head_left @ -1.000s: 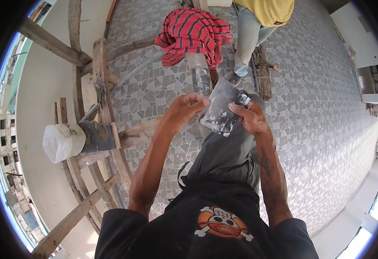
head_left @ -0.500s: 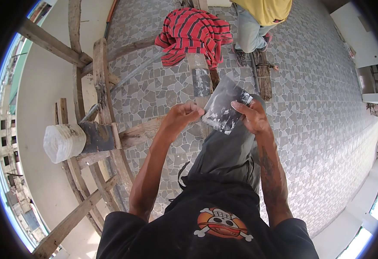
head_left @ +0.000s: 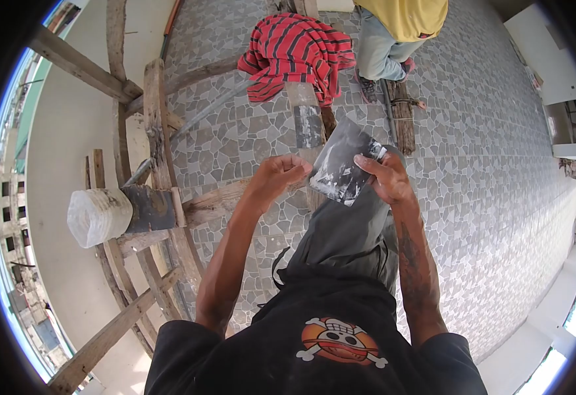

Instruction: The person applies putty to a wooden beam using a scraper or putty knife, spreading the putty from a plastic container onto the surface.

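Observation:
A thin, dark, bendable sheet (head_left: 344, 155) smeared with white is held above my knee. My right hand (head_left: 389, 176) grips its right side, thumb lying across the upper face and fingers underneath. My left hand (head_left: 280, 174) is closed in a pinch at the sheet's left edge, with thumb and fingertips against it. Beyond the sheet, a plank carries a dark patch (head_left: 308, 126) marked with white.
A cloudy plastic container (head_left: 98, 217) and a dark square piece (head_left: 150, 207) rest on the wooden frame (head_left: 159, 131) at left. A red striped cloth (head_left: 298, 52) drapes the plank ahead. Beyond it is a person in a yellow top (head_left: 406, 18), near a tied wood bundle (head_left: 403, 118).
Both hands and the sheet stay almost in place. The sheet is tilted very slightly differently, and the whole view has shifted a little.

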The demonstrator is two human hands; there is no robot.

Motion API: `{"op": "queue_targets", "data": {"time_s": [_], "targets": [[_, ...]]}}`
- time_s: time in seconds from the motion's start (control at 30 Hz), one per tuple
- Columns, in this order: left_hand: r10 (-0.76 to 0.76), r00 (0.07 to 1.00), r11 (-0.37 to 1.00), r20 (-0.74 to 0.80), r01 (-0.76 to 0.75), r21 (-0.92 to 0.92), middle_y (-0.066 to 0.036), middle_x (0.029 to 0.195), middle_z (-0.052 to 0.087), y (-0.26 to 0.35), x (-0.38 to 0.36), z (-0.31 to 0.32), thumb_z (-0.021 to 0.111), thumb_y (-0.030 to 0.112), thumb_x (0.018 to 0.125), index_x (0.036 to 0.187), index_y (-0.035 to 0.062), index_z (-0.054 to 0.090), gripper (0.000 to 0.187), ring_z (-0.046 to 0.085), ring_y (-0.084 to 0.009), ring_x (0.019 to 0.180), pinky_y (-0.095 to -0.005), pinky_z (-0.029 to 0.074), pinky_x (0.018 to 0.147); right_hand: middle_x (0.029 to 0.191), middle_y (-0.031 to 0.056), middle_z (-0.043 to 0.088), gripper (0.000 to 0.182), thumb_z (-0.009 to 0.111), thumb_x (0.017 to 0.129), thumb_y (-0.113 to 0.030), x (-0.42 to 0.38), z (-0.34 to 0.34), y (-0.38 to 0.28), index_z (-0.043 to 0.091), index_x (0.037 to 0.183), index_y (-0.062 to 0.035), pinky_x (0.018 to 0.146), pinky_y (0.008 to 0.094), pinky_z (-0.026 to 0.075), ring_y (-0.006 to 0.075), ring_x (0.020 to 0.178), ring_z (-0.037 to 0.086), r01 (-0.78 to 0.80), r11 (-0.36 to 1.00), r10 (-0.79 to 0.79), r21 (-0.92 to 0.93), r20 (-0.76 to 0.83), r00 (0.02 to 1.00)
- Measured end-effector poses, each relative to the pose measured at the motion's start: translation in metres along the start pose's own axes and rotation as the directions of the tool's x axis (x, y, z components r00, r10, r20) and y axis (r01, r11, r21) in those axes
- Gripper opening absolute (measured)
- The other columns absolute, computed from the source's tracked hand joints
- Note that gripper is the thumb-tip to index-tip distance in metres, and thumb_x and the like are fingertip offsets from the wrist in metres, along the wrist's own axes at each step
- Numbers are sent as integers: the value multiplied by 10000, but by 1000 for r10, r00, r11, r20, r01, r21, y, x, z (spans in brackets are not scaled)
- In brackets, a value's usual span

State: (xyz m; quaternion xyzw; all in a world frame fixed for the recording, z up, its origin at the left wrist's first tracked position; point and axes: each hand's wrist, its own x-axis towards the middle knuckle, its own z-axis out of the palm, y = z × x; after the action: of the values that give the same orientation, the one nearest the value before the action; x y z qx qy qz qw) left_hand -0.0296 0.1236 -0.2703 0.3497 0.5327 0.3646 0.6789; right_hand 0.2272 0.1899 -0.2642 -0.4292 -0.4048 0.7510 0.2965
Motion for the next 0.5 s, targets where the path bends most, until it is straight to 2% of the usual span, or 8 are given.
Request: {"op": "queue_targets", "data": {"time_s": [0.07, 0.17, 0.27, 0.37, 0.5], "targets": [[11, 1000, 1000, 0, -11, 13, 13, 879, 651, 8, 8, 3, 648, 203, 911, 947, 41, 672, 167, 595, -62, 830, -231, 463, 770, 850, 10, 654, 333, 687, 854, -244, -1, 5, 2, 643, 1088, -11, 584, 229, 423, 73, 666, 562, 6, 998, -6, -67, -7, 1000], [56, 998, 998, 17, -57, 35, 14, 880, 650, 16, 19, 6, 650, 209, 909, 946, 29, 671, 184, 593, -58, 820, -223, 463, 758, 886, 20, 664, 333, 684, 857, -231, -7, 15, -5, 635, 1104, -13, 615, 240, 461, 92, 713, 600, 2, 1000, -2, -11, 12, 1000], [72, 997, 997, 33, -72, 1, 9, 885, 651, 23, 26, 8, 653, 213, 907, 939, 23, 671, 194, 593, -57, 821, -224, 462, 759, 903, 26, 672, 341, 686, 854, -223, -12, 20, -11, 627, 1117, -13, 632, 255, 485, 101, 744, 617, 6, 999, -5, -43, 23, 1000], [86, 996, 996, 38, -86, -3, 7, 887, 649, 31, 33, 10, 659, 228, 902, 932, 31, 674, 199, 591, -57, 834, -222, 460, 774, 888, 14, 665, 344, 692, 847, -249, -12, 19, -7, 639, 1097, -19, 615, 251, 473, 90, 730, 602, -23, 999, 25, -40, 37, 999], [70, 996, 997, 56, -71, 19, 9, 892, 649, 35, 41, 8, 669, 256, 892, 924, 53, 677, 206, 588, -59, 855, -219, 454, 805, 867, 2, 655, 349, 695, 838, -287, -9, 9, 3, 654, 1064, -23, 619, 235, 457, 73, 720, 581, -39, 987, 47, -159, 49, 998]]}}
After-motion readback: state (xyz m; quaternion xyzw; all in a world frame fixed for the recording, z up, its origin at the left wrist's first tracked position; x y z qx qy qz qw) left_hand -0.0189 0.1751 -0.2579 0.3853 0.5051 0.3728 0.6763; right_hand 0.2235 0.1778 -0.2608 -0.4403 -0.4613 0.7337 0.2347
